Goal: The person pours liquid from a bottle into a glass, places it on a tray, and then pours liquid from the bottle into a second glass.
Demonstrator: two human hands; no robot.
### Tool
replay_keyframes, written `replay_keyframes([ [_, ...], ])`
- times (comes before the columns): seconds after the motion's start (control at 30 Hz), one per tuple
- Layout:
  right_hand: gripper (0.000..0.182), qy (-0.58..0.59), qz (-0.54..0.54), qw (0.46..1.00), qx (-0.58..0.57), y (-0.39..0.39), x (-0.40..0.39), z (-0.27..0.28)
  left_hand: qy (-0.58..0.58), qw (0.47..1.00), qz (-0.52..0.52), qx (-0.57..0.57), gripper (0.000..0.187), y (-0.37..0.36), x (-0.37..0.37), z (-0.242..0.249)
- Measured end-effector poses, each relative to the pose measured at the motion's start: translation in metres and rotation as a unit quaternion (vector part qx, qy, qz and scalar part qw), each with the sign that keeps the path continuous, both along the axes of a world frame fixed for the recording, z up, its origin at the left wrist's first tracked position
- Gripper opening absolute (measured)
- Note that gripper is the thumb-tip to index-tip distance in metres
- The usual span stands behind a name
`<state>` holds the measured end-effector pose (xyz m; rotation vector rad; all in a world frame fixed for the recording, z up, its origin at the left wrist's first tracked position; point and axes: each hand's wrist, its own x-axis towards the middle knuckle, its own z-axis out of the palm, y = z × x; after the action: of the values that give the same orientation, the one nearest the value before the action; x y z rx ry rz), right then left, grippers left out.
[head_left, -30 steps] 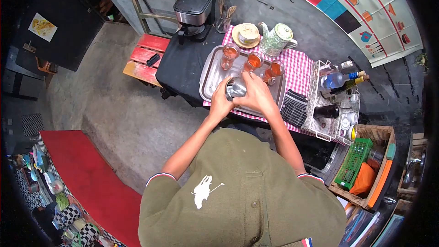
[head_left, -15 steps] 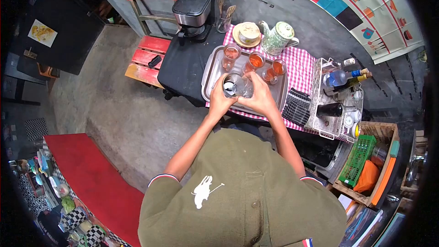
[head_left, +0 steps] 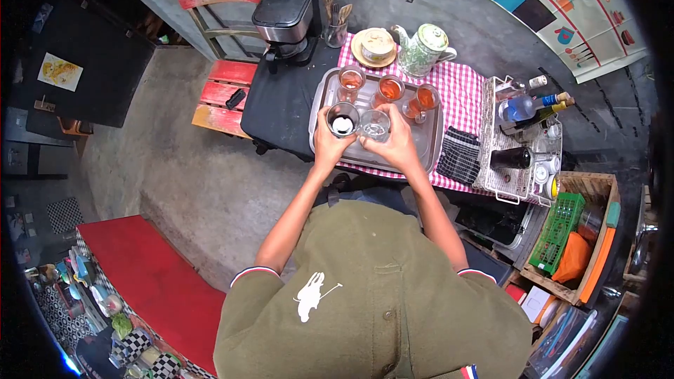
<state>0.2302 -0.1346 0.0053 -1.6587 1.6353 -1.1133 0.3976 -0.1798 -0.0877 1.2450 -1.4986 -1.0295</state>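
Note:
My left hand (head_left: 330, 146) is wrapped round a wide glass (head_left: 334, 112) with a dark interior and a white patch at its bottom. Close beside it, my right hand (head_left: 395, 146) grips a clear glass (head_left: 375, 126). Both glasses are over the near part of a grey-brown tray (head_left: 321, 98). Just beyond my hands stand three glasses with reddish-orange contents: a left glass (head_left: 351, 82), a middle glass (head_left: 390, 89) and a right glass (head_left: 423, 100) nearest my right fingers.
Behind the tray are a lidded cup on a saucer (head_left: 374, 48) and a green-patterned teapot (head_left: 423, 52). A coffee maker (head_left: 286, 17) stands at the left. On the right, a dark checked cloth (head_left: 460, 156) lies beside a white wire basket (head_left: 502, 179) holding bottles.
The two glasses have come apart sideways and now stand more upright in my hands. My left hand has shifted slightly left, and the camera view has moved a little.

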Motion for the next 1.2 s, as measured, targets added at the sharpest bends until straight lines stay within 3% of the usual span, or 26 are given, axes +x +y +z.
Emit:
replay_keyframes([
  [0.67,0.063,-0.021,0.019,0.999,0.046,-0.007,0.005,-0.039,-0.039,0.999,0.007,-0.021,0.082,-0.020,0.003,-0.052],
  [0.87,0.064,-0.026,0.033,0.998,0.045,-0.008,0.008,-0.041,-0.048,0.999,-0.003,0.004,0.092,-0.021,0.005,-0.074],
  [1.2,0.065,-0.026,0.055,0.997,0.046,-0.001,0.011,-0.042,-0.136,0.989,0.022,-0.047,0.104,-0.006,0.007,-0.034],
])
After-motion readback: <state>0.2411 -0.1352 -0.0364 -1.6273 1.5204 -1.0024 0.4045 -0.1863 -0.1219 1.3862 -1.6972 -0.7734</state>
